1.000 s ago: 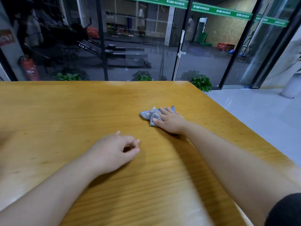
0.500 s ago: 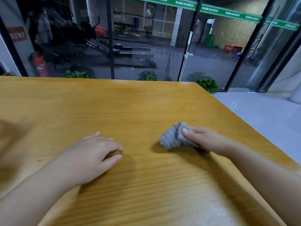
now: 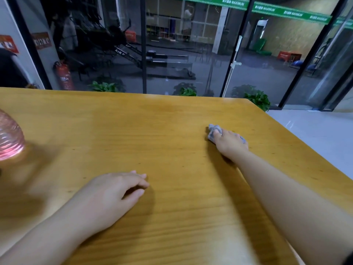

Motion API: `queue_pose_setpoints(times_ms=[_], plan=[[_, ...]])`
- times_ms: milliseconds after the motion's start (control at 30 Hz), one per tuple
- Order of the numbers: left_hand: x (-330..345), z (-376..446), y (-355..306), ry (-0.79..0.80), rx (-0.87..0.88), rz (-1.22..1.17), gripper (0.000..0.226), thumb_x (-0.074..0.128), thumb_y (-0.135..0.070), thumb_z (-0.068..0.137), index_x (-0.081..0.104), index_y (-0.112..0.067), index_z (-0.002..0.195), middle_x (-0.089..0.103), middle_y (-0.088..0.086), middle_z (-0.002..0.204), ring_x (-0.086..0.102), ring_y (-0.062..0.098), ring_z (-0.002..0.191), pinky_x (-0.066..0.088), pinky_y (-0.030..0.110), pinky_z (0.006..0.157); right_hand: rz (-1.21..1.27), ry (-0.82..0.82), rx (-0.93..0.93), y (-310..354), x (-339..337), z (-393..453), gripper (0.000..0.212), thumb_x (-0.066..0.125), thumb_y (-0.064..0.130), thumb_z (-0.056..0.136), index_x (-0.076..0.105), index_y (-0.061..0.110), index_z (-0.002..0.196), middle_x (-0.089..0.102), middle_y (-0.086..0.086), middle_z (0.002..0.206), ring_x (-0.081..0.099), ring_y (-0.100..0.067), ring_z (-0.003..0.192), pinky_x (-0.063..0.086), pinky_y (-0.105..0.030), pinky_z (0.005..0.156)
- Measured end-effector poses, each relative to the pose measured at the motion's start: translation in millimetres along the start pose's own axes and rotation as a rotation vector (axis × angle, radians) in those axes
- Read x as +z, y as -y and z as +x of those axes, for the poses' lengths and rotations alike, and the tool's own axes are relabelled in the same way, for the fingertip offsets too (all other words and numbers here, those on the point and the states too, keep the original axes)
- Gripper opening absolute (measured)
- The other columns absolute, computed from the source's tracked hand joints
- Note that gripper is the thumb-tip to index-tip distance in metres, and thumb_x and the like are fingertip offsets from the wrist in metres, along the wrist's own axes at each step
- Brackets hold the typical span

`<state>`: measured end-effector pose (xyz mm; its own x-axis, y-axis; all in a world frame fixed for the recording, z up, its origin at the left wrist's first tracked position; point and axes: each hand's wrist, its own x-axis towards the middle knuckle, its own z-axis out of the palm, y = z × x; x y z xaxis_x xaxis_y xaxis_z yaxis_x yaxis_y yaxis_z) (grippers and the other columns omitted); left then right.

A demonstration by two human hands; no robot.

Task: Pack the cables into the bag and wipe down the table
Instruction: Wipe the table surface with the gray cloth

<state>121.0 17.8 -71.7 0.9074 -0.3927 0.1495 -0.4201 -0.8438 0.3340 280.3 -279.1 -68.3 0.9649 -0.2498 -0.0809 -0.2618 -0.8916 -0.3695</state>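
While wiping goes on, by size:
Counter (image 3: 172,131): wooden, carries everything below.
Pink container (image 3: 9,136): blurred at the counter's left edge; contents cannot be told.
Left hand (image 3: 107,196): rests near the counter's front, fingers loosely curled, holding nothing.
Right hand (image 3: 229,142): near the counter's right edge, pressing the cloth.
Cloth (image 3: 214,131): grey, crumpled under the right fingers.

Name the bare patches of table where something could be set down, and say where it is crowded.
Bare: between left hand and right hand with its cloth; also the table strip along the far edge. Crowded only at the left edge, by the blurred pink thing.
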Motion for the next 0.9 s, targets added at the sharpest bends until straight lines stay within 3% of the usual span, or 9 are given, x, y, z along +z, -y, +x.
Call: queue_pose_setpoints(times_ms=[100,267,367,533,767,833,867,900], plan=[[-1.6,0.8,2.5,-0.013,0.005,-0.006,0.024,0.043,-0.046,0.091,0.055,-0.051,0.112,0.04,-0.05,0.113,0.021,-0.033,0.113,0.027,0.001,0.091,-0.024,0.022,0.107,24.2,7.5,12.1,0.059,0.012,0.051,0.097,0.018,0.026,0.149,0.015,-0.005,0.158,0.003,-0.029,0.145,0.003,-0.053,0.114],[-5.8,4.3,4.9,-0.03,-0.01,-0.032,0.023,0.042,-0.049,0.09,0.056,-0.054,0.108,0.043,-0.055,0.103,0.031,-0.029,0.114,0.033,0.004,0.088,-0.107,0.043,0.159,66.8,18.6,27.8,0.067,0.025,0.055,0.091,0.015,0.025,0.15,0.012,-0.007,0.158,0.003,-0.032,0.144,0.007,-0.052,0.113],[-9.0,5.7,6.8,-0.024,-0.023,-0.056,0.023,0.041,-0.051,0.088,0.054,-0.057,0.106,0.04,-0.059,0.098,0.036,-0.028,0.111,0.035,0.005,0.087,-0.161,0.063,-0.035,90.3,31.3,31.0,0.065,0.026,0.054,0.093,0.016,0.024,0.15,0.013,-0.006,0.158,0.004,-0.03,0.145,0.008,-0.051,0.115],[-10.7,8.6,6.8,-0.037,-0.03,-0.053,0.022,0.043,-0.051,0.087,0.057,-0.056,0.104,0.041,-0.059,0.092,0.032,-0.027,0.11,0.03,-0.004,0.08,-0.168,0.137,-0.501,126.1,48.6,15.0,0.054,0.031,0.045,0.094,0.029,0.025,0.145,0.03,0.001,0.152,0.022,-0.021,0.14,0.019,-0.044,0.113],[-13.4,4.6,1.0,-0.04,-0.051,-0.061,0.019,0.047,-0.05,0.086,0.057,-0.057,0.101,0.041,-0.059,0.094,0.048,-0.017,0.106,0.038,0.005,0.082,-0.095,0.347,-0.782,146.9,53.5,-45.2,0.053,0.038,0.036,0.095,0.03,0.027,0.146,0.02,0.008,0.157,0.011,-0.011,0.144,0.011,-0.033,0.114],[-13.9,3.1,-0.5,-0.033,-0.047,-0.069,0.02,0.047,-0.05,0.086,0.058,-0.055,0.102,0.052,-0.049,0.101,0.051,-0.012,0.106,0.042,0.015,0.087,0.057,0.445,-0.749,139.6,45.5,-61.5,0.037,0.042,0.032,0.094,0.053,0.022,0.127,0.042,0.003,0.145,0.033,-0.012,0.134,0.024,-0.026,0.102],[-14.1,2.4,-0.9,-0.029,-0.047,-0.075,0.02,0.048,-0.05,0.085,0.058,-0.054,0.102,0.055,-0.045,0.103,0.052,-0.011,0.107,0.043,0.019,0.089,0.176,0.495,-0.713,134.5,39.8,-69.2,0.022,0.045,0.03,0.093,0.061,0.02,0.103,0.058,0.001,0.122,0.049,-0.013,0.114,0.031,-0.026,0.087],[-14.1,2.0,-1.5,-0.028,-0.047,-0.078,0.021,0.048,-0.051,0.084,0.059,-0.053,0.102,0.056,-0.044,0.105,0.052,-0.01,0.108,0.043,0.021,0.09,0.29,0.511,-0.681,128.3,34.3,-73.7,0.019,0.047,0.029,0.092,0.059,0.02,0.08,0.061,0.003,0.094,0.053,-0.012,0.087,0.033,-0.027,0.073]])
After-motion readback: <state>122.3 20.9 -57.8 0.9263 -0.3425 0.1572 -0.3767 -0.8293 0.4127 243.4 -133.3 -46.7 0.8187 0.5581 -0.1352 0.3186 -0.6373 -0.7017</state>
